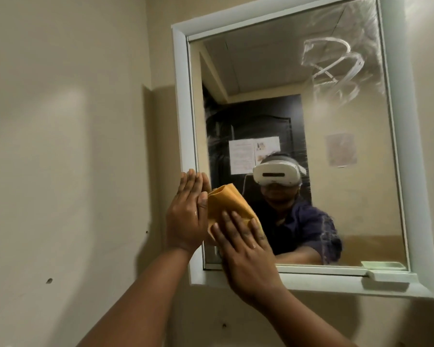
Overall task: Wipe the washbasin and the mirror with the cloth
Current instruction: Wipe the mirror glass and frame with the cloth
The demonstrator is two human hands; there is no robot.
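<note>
Beige wall and small fittings before me

The painted wall I face is plain beige, with a few small dark holes to my lower left. A pale green tray sits on the white frame's bottom ledge at right. Reflected behind me are a dark door with two paper sheets and a faded notice.

Dim warm light, soft blur

You have one camera, on your head. It looks forward and a bit up at the mirror on the wall, very close, at arm's reach.
</note>
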